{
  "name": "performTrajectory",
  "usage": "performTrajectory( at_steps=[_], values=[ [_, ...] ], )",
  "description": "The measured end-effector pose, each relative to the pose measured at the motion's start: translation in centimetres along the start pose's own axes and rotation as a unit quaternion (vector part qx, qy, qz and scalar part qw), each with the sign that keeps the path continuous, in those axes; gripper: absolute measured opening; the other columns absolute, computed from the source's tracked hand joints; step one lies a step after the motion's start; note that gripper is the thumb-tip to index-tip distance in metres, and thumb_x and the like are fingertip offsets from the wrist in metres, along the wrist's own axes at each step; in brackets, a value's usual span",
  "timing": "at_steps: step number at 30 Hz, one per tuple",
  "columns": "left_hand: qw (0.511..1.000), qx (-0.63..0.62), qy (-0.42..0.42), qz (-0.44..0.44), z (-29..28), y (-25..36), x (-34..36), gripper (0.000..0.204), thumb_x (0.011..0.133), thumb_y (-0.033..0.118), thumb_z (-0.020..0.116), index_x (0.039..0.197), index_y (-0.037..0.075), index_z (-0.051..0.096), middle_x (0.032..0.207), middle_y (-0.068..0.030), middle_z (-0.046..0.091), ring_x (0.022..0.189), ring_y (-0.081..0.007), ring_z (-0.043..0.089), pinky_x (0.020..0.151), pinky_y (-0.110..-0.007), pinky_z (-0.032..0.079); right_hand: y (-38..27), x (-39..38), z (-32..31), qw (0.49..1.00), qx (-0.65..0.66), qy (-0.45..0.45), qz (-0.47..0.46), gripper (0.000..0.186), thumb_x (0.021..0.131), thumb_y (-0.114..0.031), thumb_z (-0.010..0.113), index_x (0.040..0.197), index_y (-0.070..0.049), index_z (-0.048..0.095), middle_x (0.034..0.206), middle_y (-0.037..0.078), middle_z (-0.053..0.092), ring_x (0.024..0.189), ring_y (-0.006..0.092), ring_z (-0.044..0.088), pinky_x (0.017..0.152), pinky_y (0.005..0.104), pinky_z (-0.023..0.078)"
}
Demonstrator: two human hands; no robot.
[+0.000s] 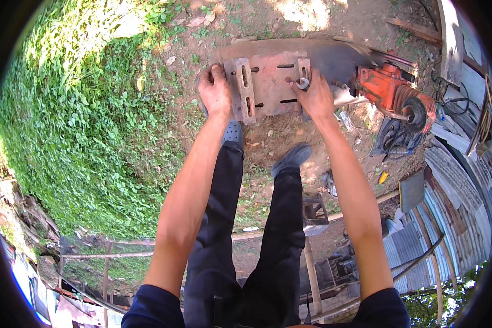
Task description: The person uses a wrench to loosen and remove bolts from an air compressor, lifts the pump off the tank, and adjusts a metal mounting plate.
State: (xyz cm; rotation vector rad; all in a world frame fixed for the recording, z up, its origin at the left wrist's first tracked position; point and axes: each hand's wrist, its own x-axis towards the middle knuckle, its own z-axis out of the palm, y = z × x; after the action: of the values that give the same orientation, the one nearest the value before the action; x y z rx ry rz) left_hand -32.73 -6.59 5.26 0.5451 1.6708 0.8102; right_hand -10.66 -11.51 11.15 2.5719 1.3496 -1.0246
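Observation:
A rusty, reddish metal plate (pixel 276 90) with several slots lies in front of me. A slotted metal bar (pixel 246 90) runs across its left side, and a shorter slotted piece (pixel 304 71) sits on its right side. My left hand (pixel 216 94) has its fingers curled over the plate's left end. Between the fingers of my right hand (pixel 317 98) is a wrench (pixel 302 83), its open jaw showing over the plate's right edge. The rest of the wrench is hidden by the hand.
Beyond the plate lies a large dark curved metal piece (pixel 333 54). An orange-red machine (pixel 385 90) with a black round part stands at right, near dark bundled cable (pixel 393 136). Green plants (pixel 93 126) cover the left ground; corrugated sheets (pixel 448 197) lie at right. A small stool (pixel 315 213) stands by my leg.

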Motion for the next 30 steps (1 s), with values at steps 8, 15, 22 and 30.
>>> performTrajectory(
  at_steps=[8, 15, 22, 30],
  values=[
    [0.984, 0.157, -0.013, 0.079, -1.3, -0.2, -1.2, 0.026, 0.092, 0.015, 0.059, 0.105, -0.006, 0.064, 0.093, -0.0107, 0.067, 0.081, -0.0138, 0.062, 0.073, -0.027, 0.05, 1.5, 0.4, 0.1, 0.999, -0.001, -0.014, -0.039, 0.057, 0.074, -0.024, 0.069, 0.123, -0.002, 0.05, 0.108, 0.024, 0.062, 0.102, 0.0409, 0.06, 0.088, 0.0472, 0.048],
    [0.947, 0.243, -0.029, 0.206, -2.1, -1.1, -4.8, 0.025, 0.091, 0.017, 0.06, 0.106, -0.001, 0.067, 0.094, -0.0142, 0.069, 0.082, -0.0191, 0.065, 0.076, -0.033, 0.051, 2.3, -0.3, -1.0, 0.997, 0.035, -0.043, -0.056, 0.056, 0.08, -0.035, 0.07, 0.125, -0.005, 0.055, 0.109, 0.021, 0.065, 0.104, 0.0374, 0.061, 0.088, 0.0451, 0.048],
    [0.963, 0.206, -0.046, 0.166, -2.2, -2.3, -9.4, 0.027, 0.09, 0.016, 0.057, 0.108, -0.001, 0.067, 0.101, -0.019, 0.068, 0.085, -0.0256, 0.069, 0.078, -0.033, 0.054, 6.1, -3.4, 0.7, 0.98, 0.2, -0.013, -0.005, 0.039, 0.088, -0.035, 0.064, 0.111, -0.003, 0.061, 0.098, 0.019, 0.068, 0.095, 0.0348, 0.064, 0.084, 0.0415, 0.048],
    [0.934, 0.267, -0.023, 0.238, -2.9, -4.4, -10.3, 0.03, 0.09, 0.021, 0.06, 0.105, -0.004, 0.068, 0.084, -0.0183, 0.071, 0.078, -0.021, 0.07, 0.072, -0.033, 0.053, 7.2, -7.8, 3.5, 0.974, 0.208, 0.075, -0.041, 0.029, 0.087, -0.025, 0.063, 0.103, -0.001, 0.066, 0.093, 0.021, 0.061, 0.089, 0.0343, 0.061, 0.08, 0.0424, 0.047]
  ],
)
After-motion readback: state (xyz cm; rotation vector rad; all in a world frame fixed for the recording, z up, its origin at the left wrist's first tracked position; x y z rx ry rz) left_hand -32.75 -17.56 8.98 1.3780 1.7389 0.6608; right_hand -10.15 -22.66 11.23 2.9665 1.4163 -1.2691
